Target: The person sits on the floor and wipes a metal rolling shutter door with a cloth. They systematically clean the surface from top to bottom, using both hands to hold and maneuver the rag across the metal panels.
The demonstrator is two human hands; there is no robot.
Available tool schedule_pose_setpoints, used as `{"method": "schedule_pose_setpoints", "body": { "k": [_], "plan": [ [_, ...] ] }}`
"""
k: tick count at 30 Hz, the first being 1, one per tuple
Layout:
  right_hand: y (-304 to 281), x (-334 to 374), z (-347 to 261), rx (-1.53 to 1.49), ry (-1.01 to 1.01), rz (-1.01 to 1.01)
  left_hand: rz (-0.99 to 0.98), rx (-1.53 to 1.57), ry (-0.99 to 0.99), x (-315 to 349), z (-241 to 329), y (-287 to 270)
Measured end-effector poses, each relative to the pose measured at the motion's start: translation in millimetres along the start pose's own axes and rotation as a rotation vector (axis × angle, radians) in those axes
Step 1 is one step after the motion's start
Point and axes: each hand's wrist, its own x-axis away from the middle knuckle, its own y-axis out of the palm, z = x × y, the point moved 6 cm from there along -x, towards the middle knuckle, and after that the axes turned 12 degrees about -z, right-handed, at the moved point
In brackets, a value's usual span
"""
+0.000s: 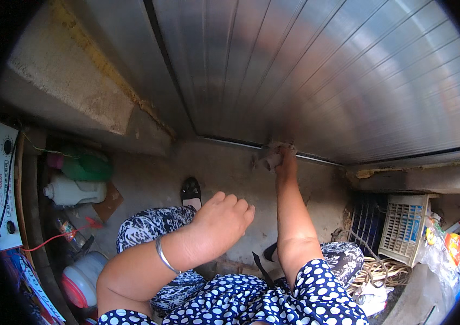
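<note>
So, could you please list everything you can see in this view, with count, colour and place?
Roller shutter: one, grey metal, down to the floor ahead.
Shutter handle: one, grey, at its bottom edge.
White jug: one, lying on the left.
Green container: one, behind the jug.
White canister with red cap: one, lower left.
Meter box: one, white, far left.
Plastic crates: two, white and dark, right.
Coiled cord: one, tan, below the crates.
Bangle: one, silver, left wrist.
Left hand: loosely curled, empty.
Right hand: grip on the shutter handle.

Counts on the floor by the shutter

Two hands, one bracelet, one shoe, two white jugs, one plastic crate, one rope coil.
</note>
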Motion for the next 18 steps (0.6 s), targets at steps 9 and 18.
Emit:
{"method": "schedule_pose_setpoints", "body": {
  "k": [9, 18],
  "plan": [
    [8, -2, 26, -0.081, 0.203, 0.089, -0.030, 0.069, 0.000, -3, -2, -1],
    [146, 91, -193, 0.529, -0.548, -0.019, -0.018, 0.022, -0.053, -9, -10, 7]
  ]
}}
